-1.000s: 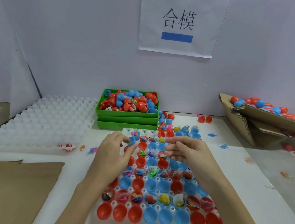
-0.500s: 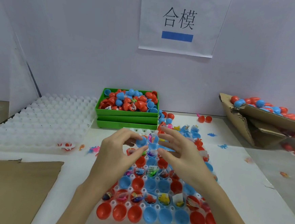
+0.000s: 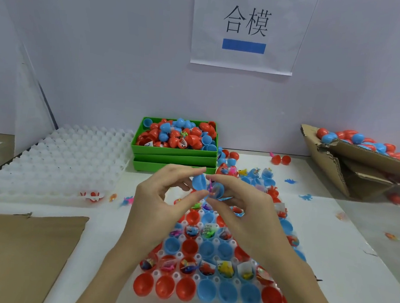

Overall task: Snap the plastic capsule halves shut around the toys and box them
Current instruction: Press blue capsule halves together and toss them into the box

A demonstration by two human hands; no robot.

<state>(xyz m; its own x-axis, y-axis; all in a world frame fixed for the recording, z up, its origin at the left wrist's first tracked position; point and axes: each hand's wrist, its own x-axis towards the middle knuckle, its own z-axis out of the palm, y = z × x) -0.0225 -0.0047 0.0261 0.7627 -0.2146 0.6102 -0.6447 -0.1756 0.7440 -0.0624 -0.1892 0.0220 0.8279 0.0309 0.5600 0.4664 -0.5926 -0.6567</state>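
- Head view, hands: left hand (image 3: 159,203) was raised over the far end of the tray, thumb and forefinger pinching a blue half (image 3: 198,182) by its edges.
- Right hand (image 3: 244,207) was raised just beside it, fingers curled round a second half (image 3: 217,190), also blue, with a pink toy (image 3: 211,187) showing at its mouth.
- The two halves met at their open rims between the fingertips; whether they were fully snapped together could not be told.
- Tray (image 3: 213,242): white, dimpled, on the table in front of the person, under both forearms. Near row held empty red and blue halves; the next row held halves with small toys inside; further rows alternated likewise.
- Bin (image 3: 174,160): green, stacked, at the back against the wall, heaped with red and blue halves.
- Box (image 3: 350,170): cardboard, tipped, at the far right, holding closed red and blue capsules.
- Spare trays (image 3: 69,157): white, dimpled, at the left of the bin, unfilled.
- Cardboard sheet (image 3: 18,252): flat, near left corner.
- Loose items: halves and small toys scattered on the table between the bin and the box.
- Sign (image 3: 245,28): white paper on the wall, two black characters above a blue bar.
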